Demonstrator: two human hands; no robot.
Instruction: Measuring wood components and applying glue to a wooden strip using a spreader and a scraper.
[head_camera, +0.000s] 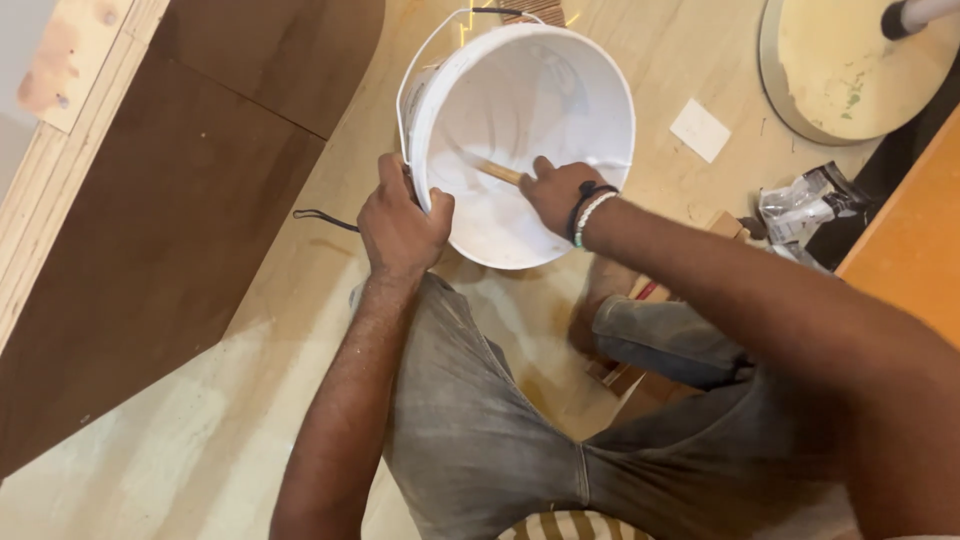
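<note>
On the far left, a large brown board (170, 200) lies on the plywood floor (180, 440), with a pale wooden edge strip beside it. A thin black cord (325, 220) lies on the floor just left of the left hand.

The left hand (400, 225) holds the near-left rim of the white bucket (520, 140), its fingers clamped over the edge, thumb outside. The bucket stands on the floor in front of the person's knees, its wire handle folded down on the far side. Inside there is a white, wet-looking material coating the bottom and walls. The right hand (560, 190) is inside the bucket, fingers closed around a wooden stick (497, 172) whose far end dips into the white material. Judging from this, the stirring seems to be in progress; the material looks rather smooth, but I cannot tell if it is finished.

To the right lie a small white card (700, 130), a crumpled plastic packet (805, 205) and a round pale disc (850, 65). An orange surface (910, 260) stands at the right edge. Nothing blocks the bucket.
</note>
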